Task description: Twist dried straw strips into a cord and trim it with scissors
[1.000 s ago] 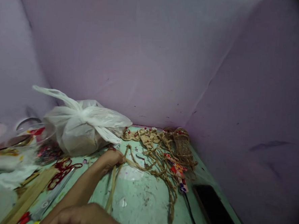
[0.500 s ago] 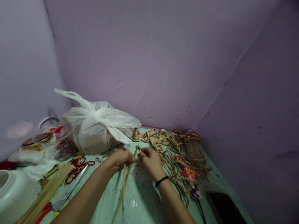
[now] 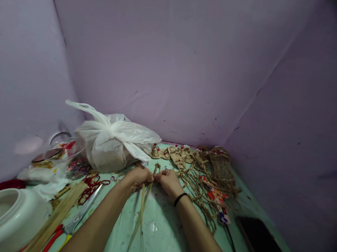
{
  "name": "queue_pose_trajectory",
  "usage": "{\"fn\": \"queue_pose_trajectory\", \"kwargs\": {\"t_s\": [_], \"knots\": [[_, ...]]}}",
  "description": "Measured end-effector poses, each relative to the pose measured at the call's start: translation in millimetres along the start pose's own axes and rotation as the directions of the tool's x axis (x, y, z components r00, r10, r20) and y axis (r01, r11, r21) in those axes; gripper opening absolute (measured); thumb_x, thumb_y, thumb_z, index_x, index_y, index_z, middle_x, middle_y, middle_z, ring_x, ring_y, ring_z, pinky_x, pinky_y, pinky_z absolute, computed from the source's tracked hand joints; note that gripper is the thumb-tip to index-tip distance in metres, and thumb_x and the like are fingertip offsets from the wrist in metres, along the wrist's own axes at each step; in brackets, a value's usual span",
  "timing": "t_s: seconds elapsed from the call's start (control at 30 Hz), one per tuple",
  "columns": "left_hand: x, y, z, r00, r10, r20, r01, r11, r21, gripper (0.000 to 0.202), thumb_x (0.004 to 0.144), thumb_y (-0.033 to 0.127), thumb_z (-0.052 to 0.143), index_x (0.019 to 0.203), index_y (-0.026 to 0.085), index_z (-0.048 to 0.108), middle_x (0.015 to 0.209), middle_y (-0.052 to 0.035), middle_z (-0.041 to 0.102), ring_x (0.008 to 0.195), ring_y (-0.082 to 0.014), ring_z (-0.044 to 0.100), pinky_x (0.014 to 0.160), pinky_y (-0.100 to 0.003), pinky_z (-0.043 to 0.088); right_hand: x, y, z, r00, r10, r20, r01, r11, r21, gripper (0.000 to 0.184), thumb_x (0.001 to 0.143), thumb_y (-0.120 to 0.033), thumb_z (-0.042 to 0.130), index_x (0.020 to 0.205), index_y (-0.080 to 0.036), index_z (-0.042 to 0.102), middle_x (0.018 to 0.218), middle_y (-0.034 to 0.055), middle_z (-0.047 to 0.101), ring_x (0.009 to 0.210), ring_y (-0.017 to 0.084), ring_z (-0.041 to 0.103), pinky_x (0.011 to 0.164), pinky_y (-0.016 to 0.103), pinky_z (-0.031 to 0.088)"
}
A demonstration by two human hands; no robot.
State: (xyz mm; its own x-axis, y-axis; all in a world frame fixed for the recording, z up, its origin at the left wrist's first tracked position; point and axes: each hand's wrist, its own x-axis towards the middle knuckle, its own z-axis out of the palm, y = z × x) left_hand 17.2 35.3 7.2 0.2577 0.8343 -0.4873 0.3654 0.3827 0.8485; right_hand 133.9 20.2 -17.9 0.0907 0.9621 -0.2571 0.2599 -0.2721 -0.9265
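My left hand (image 3: 141, 176) is closed in a pinch on narrow, pale plant-fibre strips (image 3: 140, 219), whose loose ends trail down over the table towards me. Against its fingertips, my right hand (image 3: 168, 180), with a black band at the wrist, pinches the same strips. A small looped end (image 3: 157, 166) of the fibre sticks up beyond the fingers. The exact spot where the fingertips meet is too small to make out.
A knotted white plastic bag (image 3: 113, 141) stands at the back. Scissors (image 3: 78, 219), red cord (image 3: 92, 184), flat fibre strips (image 3: 57, 214) and a white pot (image 3: 23, 216) lie left. Braided jute pieces (image 3: 180, 155), tangled jute cords (image 3: 200, 192) and a dark phone (image 3: 260, 242) occupy the right.
My right hand has come closer to the left, its fingertips now at the strips. The whole view has shifted slightly.
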Motion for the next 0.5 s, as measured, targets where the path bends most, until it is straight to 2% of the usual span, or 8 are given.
{"fn": "queue_pose_trajectory", "kwargs": {"t_s": [0.13,0.27,0.4,0.5], "knots": [[-4,4,-5.0,1.000,0.026,-0.006,-0.026,0.996,0.081,0.012,0.050,0.013,0.046,0.039,0.015,0.042,0.029,0.0067,0.028,0.027,-0.0038,0.019,0.034,-0.021,0.009,-5,-3,-3,0.999,0.027,0.019,-0.029,0.996,0.082,0.020,0.056,-0.015,0.051,0.039,-0.017,0.041,0.031,-0.0077,0.030,0.032,0.004,0.020,0.036,0.021,0.013],[-6,7,-10.2,0.988,0.133,-0.078,-0.110,0.963,0.246,0.016,0.051,0.014,0.051,0.036,0.014,0.044,0.029,0.0043,0.031,0.031,-0.0059,0.028,0.035,-0.021,0.017,-10,-7,-5,0.998,0.057,0.038,-0.062,0.986,0.152,0.015,0.057,-0.016,0.050,0.042,-0.016,0.047,0.031,-0.0068,0.034,0.031,0.004,0.022,0.034,0.020,0.017],[-12,8,4.4,0.978,0.185,-0.092,-0.121,0.876,0.467,0.012,0.052,0.015,0.051,0.040,0.015,0.051,0.033,0.0012,0.039,0.037,-0.0100,0.037,0.040,-0.021,0.022,-12,-8,-5,0.996,0.056,0.067,-0.068,0.978,0.195,0.013,0.054,-0.012,0.046,0.042,-0.016,0.047,0.030,-0.0073,0.031,0.030,0.004,0.020,0.034,0.020,0.016],[-21,8,19.1,0.928,0.289,-0.235,-0.095,0.794,0.600,0.007,0.052,0.013,0.053,0.045,0.016,0.053,0.041,-0.0007,0.045,0.046,-0.0134,0.044,0.044,-0.022,0.024,-12,-7,-5,0.995,0.045,0.084,-0.062,0.977,0.205,0.012,0.052,-0.011,0.042,0.043,-0.016,0.046,0.031,-0.0075,0.030,0.030,0.005,0.019,0.035,0.020,0.015]]}}
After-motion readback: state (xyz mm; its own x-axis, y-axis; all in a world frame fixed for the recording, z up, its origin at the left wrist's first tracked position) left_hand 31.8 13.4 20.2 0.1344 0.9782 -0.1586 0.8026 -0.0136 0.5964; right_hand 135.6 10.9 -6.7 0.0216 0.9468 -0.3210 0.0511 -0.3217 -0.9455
